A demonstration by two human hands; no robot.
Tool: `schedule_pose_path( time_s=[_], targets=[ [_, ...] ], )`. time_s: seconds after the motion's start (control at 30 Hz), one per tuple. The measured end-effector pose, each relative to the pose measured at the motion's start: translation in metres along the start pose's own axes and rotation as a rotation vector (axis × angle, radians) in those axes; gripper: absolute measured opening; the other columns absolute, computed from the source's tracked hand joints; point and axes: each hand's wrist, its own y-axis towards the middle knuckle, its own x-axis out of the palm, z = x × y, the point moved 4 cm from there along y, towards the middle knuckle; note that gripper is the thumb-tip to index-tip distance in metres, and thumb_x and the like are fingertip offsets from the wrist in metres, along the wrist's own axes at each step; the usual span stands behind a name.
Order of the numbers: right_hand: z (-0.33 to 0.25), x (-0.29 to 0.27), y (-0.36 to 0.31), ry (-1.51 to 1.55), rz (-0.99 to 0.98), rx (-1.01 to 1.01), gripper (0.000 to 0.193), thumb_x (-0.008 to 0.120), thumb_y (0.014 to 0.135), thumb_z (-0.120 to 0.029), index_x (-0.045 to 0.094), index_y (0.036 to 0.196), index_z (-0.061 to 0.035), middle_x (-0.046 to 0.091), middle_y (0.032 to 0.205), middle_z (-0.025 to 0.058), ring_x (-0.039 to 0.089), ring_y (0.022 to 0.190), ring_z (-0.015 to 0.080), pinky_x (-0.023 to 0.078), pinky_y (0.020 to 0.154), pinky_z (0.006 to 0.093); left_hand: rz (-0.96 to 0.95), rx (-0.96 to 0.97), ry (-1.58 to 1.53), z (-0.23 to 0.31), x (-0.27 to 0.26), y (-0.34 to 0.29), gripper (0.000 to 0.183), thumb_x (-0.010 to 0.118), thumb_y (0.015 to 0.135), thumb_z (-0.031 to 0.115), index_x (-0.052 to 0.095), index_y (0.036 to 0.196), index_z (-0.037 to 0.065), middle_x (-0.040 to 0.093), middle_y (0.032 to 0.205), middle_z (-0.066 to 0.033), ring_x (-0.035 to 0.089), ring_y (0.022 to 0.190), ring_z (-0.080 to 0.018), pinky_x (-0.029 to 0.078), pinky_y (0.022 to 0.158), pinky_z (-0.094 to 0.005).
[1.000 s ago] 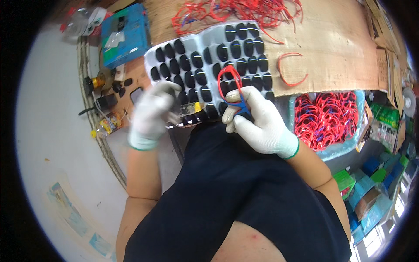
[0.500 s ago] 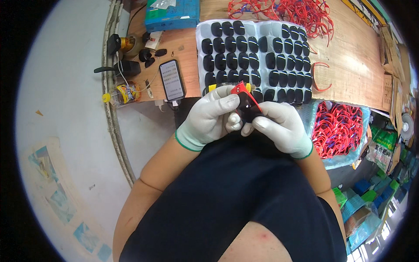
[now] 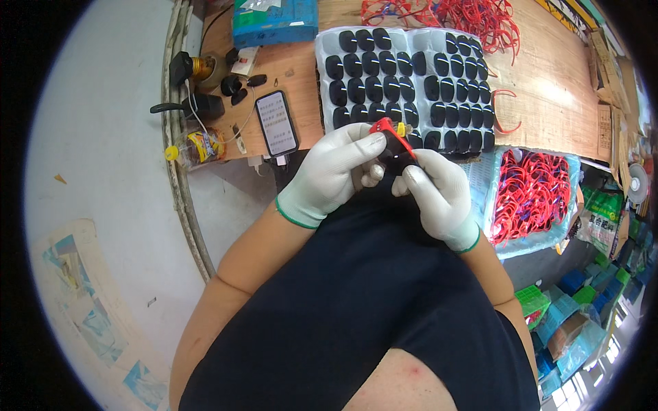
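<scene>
Between my hands is a pair of red-framed sunglasses [image 3: 396, 148] with a dark lens in it. My left hand [image 3: 330, 168], in a white glove with a green cuff, pinches the frame's left end between thumb and fingers. At the other end, the gloved fingers of my right hand [image 3: 442, 198] are closed on the frame and the dark lens. The fingers cover part of the glasses. Just beyond them lies a pale tray [image 3: 419, 42] holding rows of dark lenses [image 3: 371, 64], with several spots at its far side lacking one.
A tangle of red frames [image 3: 480, 24] lies at the table's far side. To my right stands a lined bin [image 3: 491, 205] full of red frames. A phone [image 3: 277, 123], a plastic bottle [image 3: 199, 149] and a blue box [image 3: 274, 24] are at the left.
The sunglasses have tilted and moved slightly right in the picture. My right thumb and fingers have shifted along the lens toward the frame's right end. The tray also appears slightly farther right.
</scene>
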Motion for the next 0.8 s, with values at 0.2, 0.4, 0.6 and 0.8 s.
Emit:
schedule_pose_path(
  time_s=[0.2,0.4,0.6,0.8],
  targets=[
    [-0.004,0.0,-0.005,-0.397,0.073,-0.228,0.012,0.064,0.092,-0.003,0.068,0.1,0.0033,0.064,0.072,0.0145,0.065,0.062,0.0297,0.051,0.061,0.036,0.117,0.023,0.233,-0.004,0.002,-0.001,0.024,0.056,0.107,0.024,0.062,0.113,0.003,0.067,0.095,-0.0054,0.061,0.074,-0.0098,0.048,0.065,-0.0237],
    [-0.009,-0.001,-0.002,-0.462,0.054,-0.263,0.013,0.068,0.089,-0.002,0.068,0.101,0.0026,0.066,0.073,0.0168,0.068,0.065,0.0328,0.053,0.062,0.0384,0.244,0.075,0.444,0.006,0.02,-0.011,0.027,0.055,0.105,0.026,0.063,0.114,0.002,0.068,0.09,-0.0044,0.061,0.075,-0.0091,0.048,0.067,-0.0241],
    [-0.003,-0.002,-0.008,-0.332,-0.009,-0.086,0.013,0.069,0.092,-0.005,0.068,0.103,0.0028,0.068,0.074,0.0139,0.071,0.066,0.0238,0.054,0.063,0.0323,0.19,0.153,0.691,0.008,0.026,-0.025,0.026,0.056,0.106,0.022,0.063,0.117,0.0,0.069,0.093,-0.005,0.064,0.082,-0.0082,0.051,0.074,-0.0247],
    [-0.01,-0.002,-0.009,-0.131,0.025,0.084,0.013,0.063,0.097,-0.006,0.067,0.103,0.0056,0.068,0.072,0.0068,0.067,0.067,0.0106,0.052,0.063,0.0264,0.15,0.226,0.828,0.005,0.025,-0.026,0.025,0.06,0.104,0.02,0.064,0.117,-0.001,0.07,0.1,-0.006,0.066,0.087,-0.0095,0.053,0.08,-0.0269]
  ],
)
